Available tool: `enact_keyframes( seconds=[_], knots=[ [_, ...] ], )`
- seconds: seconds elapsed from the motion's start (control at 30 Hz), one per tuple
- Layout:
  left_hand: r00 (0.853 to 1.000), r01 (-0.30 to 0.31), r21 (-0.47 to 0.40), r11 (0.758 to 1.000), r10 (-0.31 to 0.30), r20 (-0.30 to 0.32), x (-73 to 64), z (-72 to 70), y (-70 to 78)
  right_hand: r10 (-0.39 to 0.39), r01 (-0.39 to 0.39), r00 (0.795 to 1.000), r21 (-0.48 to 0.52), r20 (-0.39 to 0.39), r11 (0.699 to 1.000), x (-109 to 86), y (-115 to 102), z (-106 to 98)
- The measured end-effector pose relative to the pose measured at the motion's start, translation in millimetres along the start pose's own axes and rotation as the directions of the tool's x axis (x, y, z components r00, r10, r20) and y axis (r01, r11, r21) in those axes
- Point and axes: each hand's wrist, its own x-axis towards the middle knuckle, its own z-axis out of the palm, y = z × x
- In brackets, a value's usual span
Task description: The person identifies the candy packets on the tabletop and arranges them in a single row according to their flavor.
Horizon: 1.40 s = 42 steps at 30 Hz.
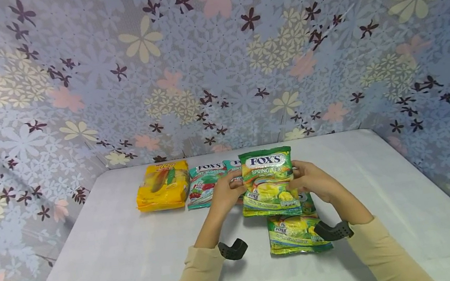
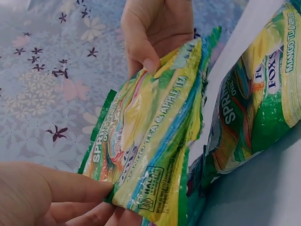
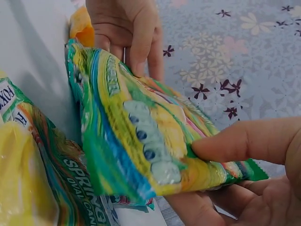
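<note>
Left hand (image 1: 226, 193) and right hand (image 1: 317, 181) pinch Spring Tea bag (image 1: 268, 187) mid-frame, fingers curled; second bag (image 1: 292, 235) lies lower centre-right.

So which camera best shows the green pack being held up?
The head view: the held pack faces it, almost whole, its name readable. The left wrist view shows it close but slanted, its HALAL mark legible; the right wrist view also slants it, its name unreadable.

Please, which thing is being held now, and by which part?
The upper green Spring Tea bag is held by its two opposite side edges: the left hand pinches one, the right hand the other.
</note>
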Motion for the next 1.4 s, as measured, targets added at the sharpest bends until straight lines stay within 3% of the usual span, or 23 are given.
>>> enact_keyframes(
  seconds=[0.2,0.6,0.9,1.03,1.17,1.4],
  knots=[
    [1.0,0.022,0.003,1.0,-0.022,0.008,1.0,-0.8,-0.6,0.004,-0.004,1.0,0.005,0.022,1.0,0.4,0,0],
    [1.0,-0.003,-0.022,1.0,0.003,0.028,-0.5,-1.7,-1.1,0.061,-0.061,0.998,0.021,0.013,0.998,5.8,3,0],
    [0.999,-0.004,-0.024,1.0,0.005,0.048,-1.7,3.9,-6.5,0.115,-0.115,0.993,-0.006,-0.017,0.993,7.4,10,-3],
    [0.997,0.025,-0.011,1.0,-0.024,0.075,-2.0,8.4,-6.5,0.116,-0.116,0.993,-0.031,-0.028,0.993,4.7,12,-7],
    [0.995,0.063,0.023,0.998,-0.065,0.079,5.3,13.4,-6.3,0.12,-0.121,0.992,-0.051,-0.026,0.991,5.3,15,-14],
    [0.995,0.053,0.074,0.996,-0.059,0.075,30.0,24.5,-6.0,0.124,-0.128,0.99,-0.058,-0.064,0.99,17.6,19,-27]
  ],
)
